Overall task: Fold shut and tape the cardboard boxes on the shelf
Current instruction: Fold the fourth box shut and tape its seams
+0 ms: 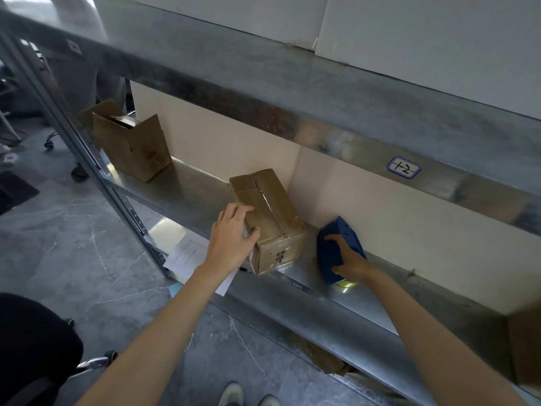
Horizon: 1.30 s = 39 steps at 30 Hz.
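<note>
A small brown cardboard box point(273, 212) lies on the metal shelf point(187, 194), its top flaps folded down with a seam along the middle. My left hand point(231, 238) grips its near left corner, fingers on top and thumb on the side. To the right, my right hand point(349, 260) grips a blue tape dispenser point(336, 244) resting on the shelf, with a roll of clear tape point(347, 284) showing under it. At the shelf's far left stands a second cardboard box point(131, 142) with its flaps up.
The upper shelf beam point(292, 92) overhangs the work area and carries a label point(403, 167). A sheet of paper point(193, 256) lies on the lower level below the box. An office chair point(32, 344) stands at lower left. Another box edge point(527, 347) shows at far right.
</note>
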Each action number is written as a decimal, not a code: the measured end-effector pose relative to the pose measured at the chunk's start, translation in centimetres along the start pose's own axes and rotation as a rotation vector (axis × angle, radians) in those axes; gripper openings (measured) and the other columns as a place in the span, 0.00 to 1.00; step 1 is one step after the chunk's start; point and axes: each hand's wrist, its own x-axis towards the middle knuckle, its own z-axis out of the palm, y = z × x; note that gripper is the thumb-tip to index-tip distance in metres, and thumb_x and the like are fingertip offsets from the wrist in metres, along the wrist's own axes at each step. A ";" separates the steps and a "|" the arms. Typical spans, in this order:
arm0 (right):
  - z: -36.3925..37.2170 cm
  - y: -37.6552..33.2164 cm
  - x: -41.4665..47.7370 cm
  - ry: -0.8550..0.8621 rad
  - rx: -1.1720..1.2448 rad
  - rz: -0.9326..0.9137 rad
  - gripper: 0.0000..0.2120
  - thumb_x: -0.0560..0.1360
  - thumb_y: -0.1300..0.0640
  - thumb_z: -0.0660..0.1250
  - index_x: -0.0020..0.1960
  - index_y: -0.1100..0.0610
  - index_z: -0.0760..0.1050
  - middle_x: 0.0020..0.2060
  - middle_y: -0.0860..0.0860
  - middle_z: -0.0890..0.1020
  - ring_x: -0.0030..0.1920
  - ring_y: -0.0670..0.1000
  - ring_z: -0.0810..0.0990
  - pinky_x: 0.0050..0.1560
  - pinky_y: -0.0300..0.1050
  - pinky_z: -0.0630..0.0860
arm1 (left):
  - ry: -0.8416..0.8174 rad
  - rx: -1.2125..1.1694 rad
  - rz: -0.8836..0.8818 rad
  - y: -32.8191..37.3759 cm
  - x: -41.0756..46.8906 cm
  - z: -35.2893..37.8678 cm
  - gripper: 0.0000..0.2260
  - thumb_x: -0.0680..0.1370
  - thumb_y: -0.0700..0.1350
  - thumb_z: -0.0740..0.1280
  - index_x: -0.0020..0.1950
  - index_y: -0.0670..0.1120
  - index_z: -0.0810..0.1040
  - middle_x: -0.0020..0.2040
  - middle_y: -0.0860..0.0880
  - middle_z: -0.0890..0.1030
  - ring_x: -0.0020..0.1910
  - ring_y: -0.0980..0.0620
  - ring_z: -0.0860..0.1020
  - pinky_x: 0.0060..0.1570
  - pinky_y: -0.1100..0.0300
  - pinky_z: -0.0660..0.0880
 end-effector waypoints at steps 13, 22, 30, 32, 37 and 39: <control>0.8 0.1 -1.3 -0.023 0.068 -0.045 0.37 0.75 0.65 0.68 0.75 0.45 0.53 0.69 0.56 0.67 0.61 0.55 0.71 0.49 0.40 0.72 | -0.016 -0.014 0.026 0.3 -0.2 -0.5 0.18 0.78 0.46 0.70 0.67 0.47 0.74 0.67 0.50 0.71 0.67 0.50 0.70 0.68 0.48 0.69; 1.6 -0.7 -1.5 0.069 0.124 0.030 0.43 0.73 0.70 0.67 0.78 0.45 0.50 0.67 0.59 0.69 0.55 0.57 0.73 0.40 0.41 0.74 | -0.020 -0.003 0.038 0.2 -0.5 -0.9 0.17 0.78 0.45 0.70 0.66 0.46 0.75 0.66 0.49 0.72 0.66 0.49 0.71 0.68 0.48 0.70; 1.9 -1.8 -1.7 0.124 0.139 0.121 0.39 0.75 0.72 0.60 0.77 0.45 0.51 0.56 0.62 0.74 0.45 0.56 0.74 0.39 0.47 0.76 | -0.023 0.000 0.046 0.1 -0.7 -1.0 0.17 0.79 0.46 0.69 0.67 0.47 0.75 0.67 0.50 0.72 0.66 0.51 0.71 0.67 0.49 0.71; 2.2 -1.8 -2.2 0.190 0.162 0.116 0.38 0.74 0.71 0.58 0.77 0.45 0.52 0.41 0.60 0.76 0.33 0.53 0.72 0.28 0.43 0.71 | -0.022 -0.001 0.053 0.0 -0.8 -1.0 0.17 0.79 0.46 0.69 0.67 0.47 0.75 0.66 0.51 0.72 0.66 0.51 0.71 0.67 0.50 0.71; 1.4 -2.2 -3.9 0.431 0.073 0.084 0.24 0.80 0.51 0.60 0.74 0.41 0.57 0.48 0.57 0.80 0.36 0.54 0.76 0.32 0.46 0.74 | -0.022 -0.019 0.071 -0.1 -0.9 -0.9 0.17 0.78 0.45 0.70 0.66 0.47 0.75 0.66 0.50 0.72 0.66 0.51 0.70 0.66 0.55 0.68; 0.5 -2.7 -4.6 0.525 0.003 0.051 0.20 0.79 0.43 0.60 0.70 0.38 0.60 0.54 0.54 0.80 0.39 0.52 0.74 0.34 0.44 0.71 | -0.021 -0.024 0.078 -0.1 -0.8 -0.8 0.16 0.79 0.44 0.70 0.66 0.46 0.75 0.66 0.50 0.72 0.66 0.51 0.69 0.65 0.58 0.67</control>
